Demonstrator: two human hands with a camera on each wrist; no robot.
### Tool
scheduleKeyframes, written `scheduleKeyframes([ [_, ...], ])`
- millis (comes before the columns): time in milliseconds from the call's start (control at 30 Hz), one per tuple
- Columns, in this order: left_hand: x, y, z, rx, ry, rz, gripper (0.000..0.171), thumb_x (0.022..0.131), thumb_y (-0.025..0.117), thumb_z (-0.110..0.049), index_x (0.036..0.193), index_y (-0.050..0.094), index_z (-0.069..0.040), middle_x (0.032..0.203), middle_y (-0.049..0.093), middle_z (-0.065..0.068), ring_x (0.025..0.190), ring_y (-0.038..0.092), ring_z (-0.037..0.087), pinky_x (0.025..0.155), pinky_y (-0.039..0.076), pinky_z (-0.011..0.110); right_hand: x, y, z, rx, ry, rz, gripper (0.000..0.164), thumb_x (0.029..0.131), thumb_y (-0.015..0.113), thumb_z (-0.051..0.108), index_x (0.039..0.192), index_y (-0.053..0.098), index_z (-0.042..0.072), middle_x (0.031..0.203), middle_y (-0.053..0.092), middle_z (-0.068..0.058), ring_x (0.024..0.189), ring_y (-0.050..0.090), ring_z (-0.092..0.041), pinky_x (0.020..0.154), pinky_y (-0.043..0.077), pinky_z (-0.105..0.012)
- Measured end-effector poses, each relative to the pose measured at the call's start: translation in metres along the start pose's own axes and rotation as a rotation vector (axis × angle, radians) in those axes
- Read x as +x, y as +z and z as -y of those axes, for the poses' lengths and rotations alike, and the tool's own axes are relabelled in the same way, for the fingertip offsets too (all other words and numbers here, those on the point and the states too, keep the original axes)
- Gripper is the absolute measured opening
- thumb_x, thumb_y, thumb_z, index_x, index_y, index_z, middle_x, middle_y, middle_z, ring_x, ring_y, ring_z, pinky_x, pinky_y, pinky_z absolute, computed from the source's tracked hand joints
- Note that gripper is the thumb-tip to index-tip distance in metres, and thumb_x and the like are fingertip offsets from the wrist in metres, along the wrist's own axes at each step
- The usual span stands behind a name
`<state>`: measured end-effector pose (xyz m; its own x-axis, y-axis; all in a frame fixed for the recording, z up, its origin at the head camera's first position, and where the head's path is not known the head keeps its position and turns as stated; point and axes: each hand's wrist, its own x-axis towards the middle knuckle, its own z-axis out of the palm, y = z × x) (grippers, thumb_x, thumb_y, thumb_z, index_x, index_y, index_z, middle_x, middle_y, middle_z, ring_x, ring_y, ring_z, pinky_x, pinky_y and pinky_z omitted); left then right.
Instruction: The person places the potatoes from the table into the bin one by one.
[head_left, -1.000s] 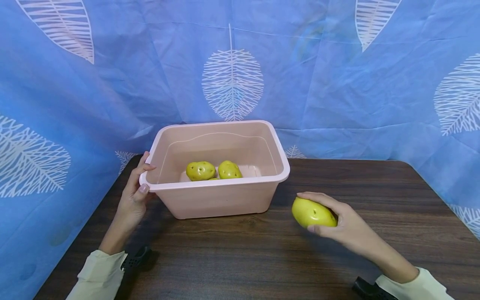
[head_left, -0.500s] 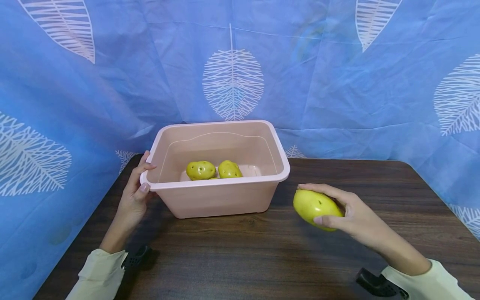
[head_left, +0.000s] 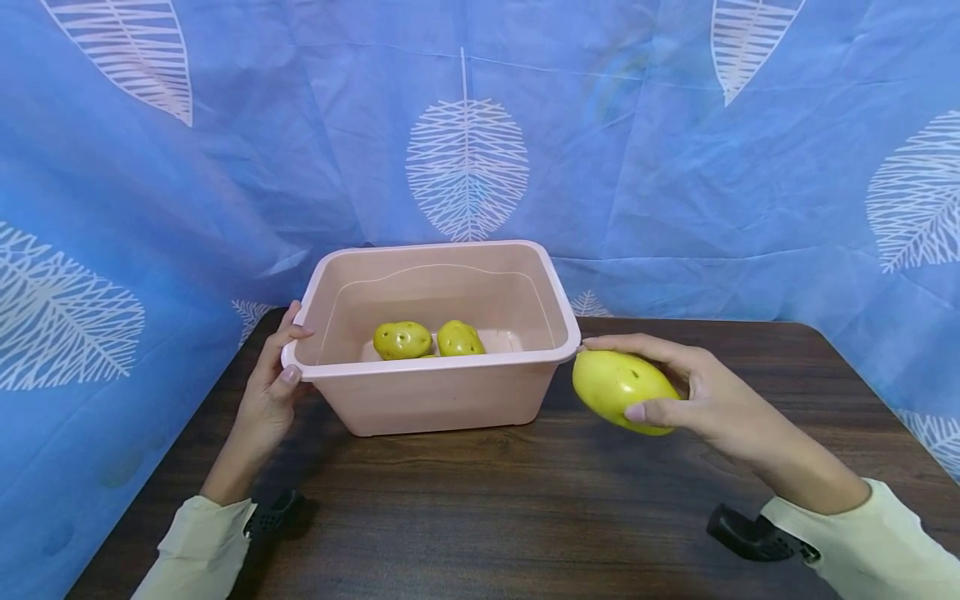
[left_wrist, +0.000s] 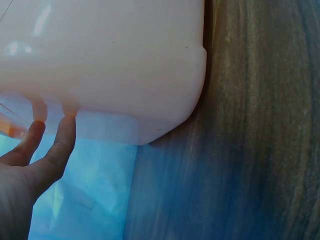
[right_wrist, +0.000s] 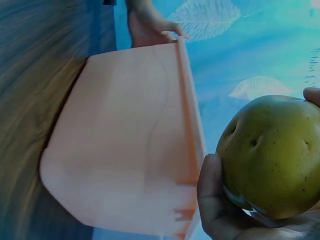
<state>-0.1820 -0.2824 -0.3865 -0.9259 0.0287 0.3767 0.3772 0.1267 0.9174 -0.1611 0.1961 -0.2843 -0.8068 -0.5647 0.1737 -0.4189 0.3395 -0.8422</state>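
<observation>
A pale pink plastic bin (head_left: 435,402) stands toward the back of the table. My left hand (head_left: 270,375) grips its left rim at the front corner, thumb in front and fingertips over the edge. In the left wrist view, fingers (left_wrist: 62,140) touch the bin's side. Just right of the bin, my right hand (head_left: 701,396) holds a smooth yellow potato (head_left: 621,387) between thumb and fingers, close to the bin's right front corner. The right wrist view shows dimples in this potato (right_wrist: 272,155). Inside the bin lie two potatoes, left (head_left: 402,341) and right (head_left: 460,338), with a sliver of another below them.
The dark wooden table (head_left: 480,517) carries the bin. Behind it hangs a blue cloth (head_left: 637,167) with white leaf prints, close to the bin's back. Black wrist straps show at the left cuff (head_left: 206,533) and right cuff (head_left: 840,517).
My right hand has lifted the potato higher, then brought it leftward to the bin's right front corner. The left hand and the bin have stayed in place.
</observation>
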Motion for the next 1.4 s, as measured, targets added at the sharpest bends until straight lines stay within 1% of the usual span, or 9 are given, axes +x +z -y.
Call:
scheduleKeyframes([
  [167, 0.000, -0.001, 0.000, 0.001, -0.002, -0.003, 0.043, 0.108, 0.051, -0.020, 0.149, 0.041, -0.009, 0.176, 0.009, -0.010, 0.160, 0.009, 0.046, 0.113, 0.018, 0.082, 0.008, -0.004, 0.011, -0.010, 0.005, 0.010, 0.063, 0.094, 0.069, 0.008, 0.153, 0.054, 0.024, 0.153, 0.056, 0.001, 0.118, 0.060, -0.019, 0.080, 0.058, -0.033],
  [300, 0.000, -0.001, 0.001, 0.000, 0.003, -0.006, 0.044, 0.108, 0.051, -0.020, 0.149, 0.041, -0.008, 0.176, 0.010, -0.010, 0.160, 0.010, 0.046, 0.114, 0.017, 0.082, 0.015, -0.006, 0.017, -0.018, 0.007, 0.013, 0.062, 0.094, 0.069, 0.009, 0.152, 0.056, 0.028, 0.154, 0.056, 0.003, 0.128, 0.057, -0.015, 0.084, 0.059, -0.032],
  [367, 0.001, 0.000, 0.001, -0.003, 0.006, -0.006, 0.044, 0.108, 0.052, -0.020, 0.149, 0.041, -0.008, 0.176, 0.010, -0.010, 0.160, 0.010, 0.046, 0.114, 0.017, 0.083, 0.019, -0.007, 0.018, -0.010, 0.014, 0.021, 0.061, 0.095, 0.068, 0.010, 0.152, 0.056, 0.028, 0.153, 0.057, 0.003, 0.129, 0.057, -0.014, 0.085, 0.059, -0.031],
  [567, 0.000, 0.000, 0.001, -0.004, 0.004, -0.007, 0.043, 0.108, 0.051, -0.018, 0.149, 0.041, -0.008, 0.177, 0.008, -0.007, 0.160, 0.010, 0.047, 0.112, 0.017, 0.084, 0.035, -0.012, 0.022, 0.046, 0.050, 0.059, 0.057, 0.097, 0.065, 0.011, 0.151, 0.056, 0.025, 0.145, 0.061, -0.003, 0.117, 0.061, -0.022, 0.083, 0.061, -0.034],
  [733, 0.000, 0.000, 0.001, -0.003, 0.003, -0.010, 0.042, 0.108, 0.050, -0.016, 0.149, 0.042, -0.008, 0.178, 0.006, -0.001, 0.159, 0.010, 0.049, 0.112, 0.018, 0.083, 0.051, -0.013, 0.023, 0.112, 0.101, 0.083, 0.057, 0.095, 0.066, 0.014, 0.150, 0.057, 0.025, 0.141, 0.060, -0.005, 0.116, 0.061, -0.024, 0.083, 0.061, -0.035],
  [900, 0.001, 0.000, 0.001, -0.014, 0.000, -0.007, 0.042, 0.108, 0.050, -0.015, 0.148, 0.041, -0.008, 0.177, 0.008, -0.007, 0.159, 0.010, 0.049, 0.112, 0.018, 0.083, 0.066, -0.012, 0.024, 0.178, 0.118, 0.106, 0.059, 0.093, 0.067, 0.013, 0.151, 0.056, 0.018, 0.142, 0.057, -0.009, 0.116, 0.060, -0.024, 0.083, 0.061, -0.034],
  [1133, 0.001, 0.000, 0.002, -0.016, 0.006, -0.007, 0.042, 0.108, 0.052, -0.019, 0.148, 0.041, -0.007, 0.177, 0.009, -0.009, 0.160, 0.009, 0.048, 0.112, 0.016, 0.083, 0.088, -0.009, 0.031, 0.204, 0.158, 0.140, 0.062, 0.091, 0.068, 0.015, 0.151, 0.054, 0.015, 0.145, 0.051, -0.010, 0.115, 0.058, -0.026, 0.085, 0.061, -0.033],
  [1300, 0.001, 0.000, 0.001, -0.004, 0.003, -0.006, 0.042, 0.108, 0.051, -0.018, 0.148, 0.041, -0.008, 0.176, 0.009, -0.010, 0.160, 0.010, 0.048, 0.112, 0.017, 0.082, 0.107, -0.008, 0.035, 0.226, 0.160, 0.197, 0.061, 0.091, 0.066, 0.015, 0.151, 0.054, 0.012, 0.139, 0.053, -0.013, 0.109, 0.062, -0.024, 0.084, 0.061, -0.031],
  [1400, 0.001, 0.000, 0.001, -0.002, -0.003, -0.006, 0.042, 0.108, 0.050, -0.017, 0.148, 0.041, -0.009, 0.177, 0.008, -0.009, 0.160, 0.010, 0.047, 0.113, 0.017, 0.082, 0.120, -0.007, 0.036, 0.269, 0.149, 0.240, 0.061, 0.091, 0.064, 0.011, 0.151, 0.053, 0.011, 0.137, 0.052, -0.014, 0.106, 0.063, -0.024, 0.086, 0.061, -0.030],
])
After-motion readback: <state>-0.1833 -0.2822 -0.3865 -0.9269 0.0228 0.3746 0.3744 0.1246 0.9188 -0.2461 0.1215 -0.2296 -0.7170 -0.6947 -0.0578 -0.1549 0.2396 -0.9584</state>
